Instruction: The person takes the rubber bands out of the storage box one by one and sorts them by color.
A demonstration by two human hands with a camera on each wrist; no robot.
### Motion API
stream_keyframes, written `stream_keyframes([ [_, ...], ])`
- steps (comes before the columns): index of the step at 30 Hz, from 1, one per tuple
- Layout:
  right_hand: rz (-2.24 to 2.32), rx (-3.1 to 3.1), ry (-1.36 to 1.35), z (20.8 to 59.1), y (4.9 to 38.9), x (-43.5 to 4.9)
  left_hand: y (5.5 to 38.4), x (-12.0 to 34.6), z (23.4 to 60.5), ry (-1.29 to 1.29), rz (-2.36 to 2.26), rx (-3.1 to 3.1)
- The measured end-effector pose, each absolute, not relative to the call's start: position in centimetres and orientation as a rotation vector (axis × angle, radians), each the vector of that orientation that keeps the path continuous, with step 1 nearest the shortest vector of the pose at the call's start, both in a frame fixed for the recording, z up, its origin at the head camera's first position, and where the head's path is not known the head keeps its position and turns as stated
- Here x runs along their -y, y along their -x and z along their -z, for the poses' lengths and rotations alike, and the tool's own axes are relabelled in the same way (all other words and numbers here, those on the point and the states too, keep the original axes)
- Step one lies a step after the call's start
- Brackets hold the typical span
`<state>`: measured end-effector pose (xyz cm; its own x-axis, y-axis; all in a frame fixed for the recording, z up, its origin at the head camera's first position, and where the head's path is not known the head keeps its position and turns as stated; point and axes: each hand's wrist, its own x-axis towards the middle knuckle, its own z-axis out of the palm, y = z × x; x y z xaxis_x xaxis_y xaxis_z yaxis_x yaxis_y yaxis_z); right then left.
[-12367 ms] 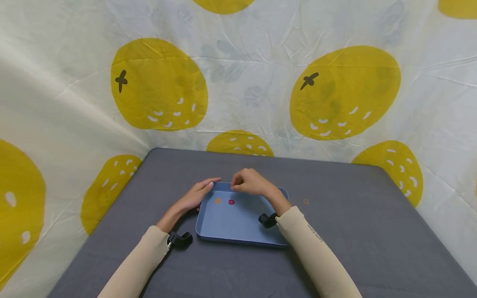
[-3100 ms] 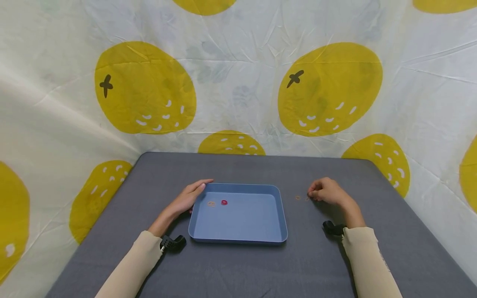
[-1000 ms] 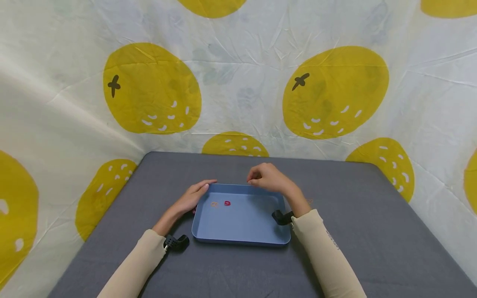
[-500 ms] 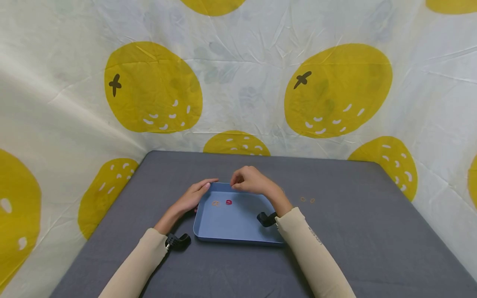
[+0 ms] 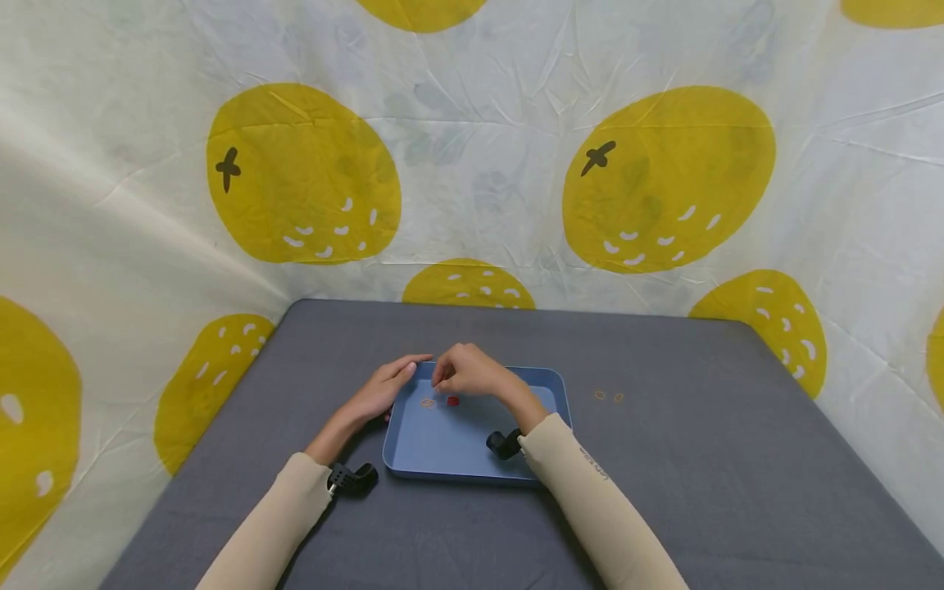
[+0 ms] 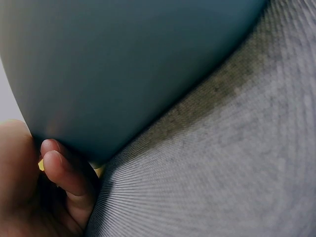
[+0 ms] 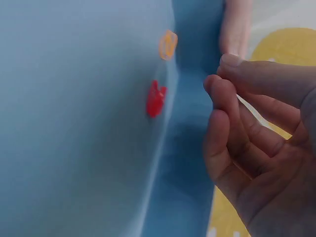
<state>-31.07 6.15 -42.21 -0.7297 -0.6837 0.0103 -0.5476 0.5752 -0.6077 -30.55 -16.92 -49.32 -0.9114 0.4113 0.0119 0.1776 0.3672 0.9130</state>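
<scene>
My left hand holds the blue tray at its far left corner. Its thumb lies at the rim, and curled fingertips show against the outer wall in the left wrist view. My right hand is over the tray's far left part, thumb and index fingertips together. I cannot tell whether something thin is between them. Just below lie a thin orange rubber band and, to its right, a red rubber band. The right wrist view shows the orange band and red band beside the far wall.
Two thin orange rubber bands lie side by side on the grey tablecloth, right of the tray. A pale cloth with yellow fruit prints hangs behind and around the table. A black wrist camera sits on each wrist.
From beside the bands on the right, my right hand has come left across the tray's far side, then lowered toward the orange band. My left hand keeps its place at the tray corner.
</scene>
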Motion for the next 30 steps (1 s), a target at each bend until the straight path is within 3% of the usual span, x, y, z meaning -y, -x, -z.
stream_keyframes([
  [30, 0.788, -2.579, 0.998, 44.5, 31.5, -4.4, 30.6, 16.9, 49.3, -0.557, -1.552, -2.415],
])
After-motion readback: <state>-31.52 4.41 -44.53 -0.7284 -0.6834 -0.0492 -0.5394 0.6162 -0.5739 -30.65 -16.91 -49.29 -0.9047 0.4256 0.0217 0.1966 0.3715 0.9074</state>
